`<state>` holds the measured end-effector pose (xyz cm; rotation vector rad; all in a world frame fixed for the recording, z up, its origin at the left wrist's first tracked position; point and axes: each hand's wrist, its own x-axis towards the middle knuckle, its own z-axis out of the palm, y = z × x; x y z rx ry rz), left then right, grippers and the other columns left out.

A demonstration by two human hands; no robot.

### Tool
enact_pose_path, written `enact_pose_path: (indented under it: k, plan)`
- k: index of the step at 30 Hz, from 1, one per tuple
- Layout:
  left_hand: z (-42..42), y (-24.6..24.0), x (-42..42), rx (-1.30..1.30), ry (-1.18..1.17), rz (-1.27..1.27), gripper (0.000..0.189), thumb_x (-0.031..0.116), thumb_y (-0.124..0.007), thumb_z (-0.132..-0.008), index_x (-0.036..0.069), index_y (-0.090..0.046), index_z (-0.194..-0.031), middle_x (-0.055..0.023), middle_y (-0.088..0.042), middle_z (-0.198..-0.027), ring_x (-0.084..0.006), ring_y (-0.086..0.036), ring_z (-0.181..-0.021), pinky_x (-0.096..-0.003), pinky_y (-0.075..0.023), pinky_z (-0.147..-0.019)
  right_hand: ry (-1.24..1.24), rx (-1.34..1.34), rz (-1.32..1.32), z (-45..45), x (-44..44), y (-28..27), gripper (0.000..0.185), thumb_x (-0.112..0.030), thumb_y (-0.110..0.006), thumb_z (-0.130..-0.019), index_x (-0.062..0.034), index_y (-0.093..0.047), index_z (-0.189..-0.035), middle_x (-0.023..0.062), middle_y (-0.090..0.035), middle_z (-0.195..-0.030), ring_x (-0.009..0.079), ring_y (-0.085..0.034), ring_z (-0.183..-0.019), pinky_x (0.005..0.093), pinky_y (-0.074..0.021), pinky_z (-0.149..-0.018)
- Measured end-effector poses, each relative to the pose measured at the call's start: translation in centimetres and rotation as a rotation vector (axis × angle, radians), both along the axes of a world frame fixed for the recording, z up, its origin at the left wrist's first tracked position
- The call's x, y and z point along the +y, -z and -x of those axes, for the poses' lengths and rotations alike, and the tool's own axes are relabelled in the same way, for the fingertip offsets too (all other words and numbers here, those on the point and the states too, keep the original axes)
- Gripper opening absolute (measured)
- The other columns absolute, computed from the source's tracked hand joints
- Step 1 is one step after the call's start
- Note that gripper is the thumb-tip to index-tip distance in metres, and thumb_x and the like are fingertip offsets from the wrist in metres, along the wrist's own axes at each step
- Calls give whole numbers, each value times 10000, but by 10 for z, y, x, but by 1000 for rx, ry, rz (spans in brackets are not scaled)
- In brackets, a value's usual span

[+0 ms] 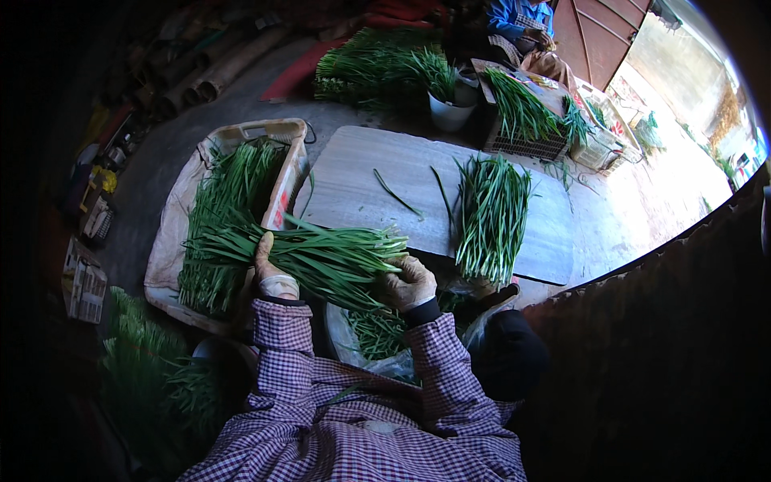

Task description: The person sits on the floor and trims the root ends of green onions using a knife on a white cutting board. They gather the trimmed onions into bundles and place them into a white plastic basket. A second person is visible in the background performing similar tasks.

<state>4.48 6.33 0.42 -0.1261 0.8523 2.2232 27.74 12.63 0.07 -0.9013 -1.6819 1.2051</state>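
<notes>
A bunch of green garlic chives lies crosswise before me, its pale stem ends to the right. My gloved left hand grips the leafy part, thumb on top. At the stem ends, my gloved right hand has its fingers and thumb closed on some stems. To the left a plastic crate, lined with pale cloth, holds more chives. A loose pile of chives lies on the grey board ahead. Under my hands, a plastic-lined container holds leaf scraps.
A seated person is at the far right behind a crate topped with chives. A white bucket stands near a large chive heap. Pipes lie at the back left; more chives are at my lower left.
</notes>
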Motion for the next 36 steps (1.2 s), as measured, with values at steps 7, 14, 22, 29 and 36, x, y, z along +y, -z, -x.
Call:
enact_pose_path:
  k: [7,14,22,29,36]
  plan:
    - [17,6,-2,29,-98,-31,350,286,-631,-662,52,-593,-920,-97,-592,-941,-274,-552,-809,-416,-451,-755,-121,-504,341,-58,39,33,245,-227,-558,-785,-23,-608,-912,143,-596,-891,158,-566,-815,278,-440,-727]
    - [51,32,-8,184,-243,-52,293,269,-532,-756,51,-582,-946,-130,-596,-903,-274,-571,-775,-410,-478,-720,-377,231,517,-53,20,22,444,-189,-647,-737,-39,-477,-1119,109,-532,-1057,158,-467,-1030,278,-381,-869]
    - [33,21,1,112,-188,-37,321,282,-588,-691,46,-594,-908,-111,-597,-905,-272,-562,-796,-399,-459,-738,-211,410,295,18,20,16,297,-57,-553,-797,-3,-464,-1075,64,-563,-946,130,-531,-820,249,-423,-754]
    - [36,10,-12,165,-313,-119,338,279,-555,-725,54,-581,-976,-113,-589,-921,-287,-555,-821,-430,-447,-767,-201,353,682,-24,25,-9,199,-80,-497,-838,-6,-522,-1021,74,-598,-800,94,-540,-578,203,-458,-536]
    - [15,-9,-1,210,-286,-101,348,283,-531,-757,48,-566,-1011,-112,-566,-962,-228,-549,-843,-375,-458,-758,-416,207,767,7,13,-16,250,-142,-608,-779,16,-564,-969,34,-607,-835,100,-552,-682,239,-457,-643]
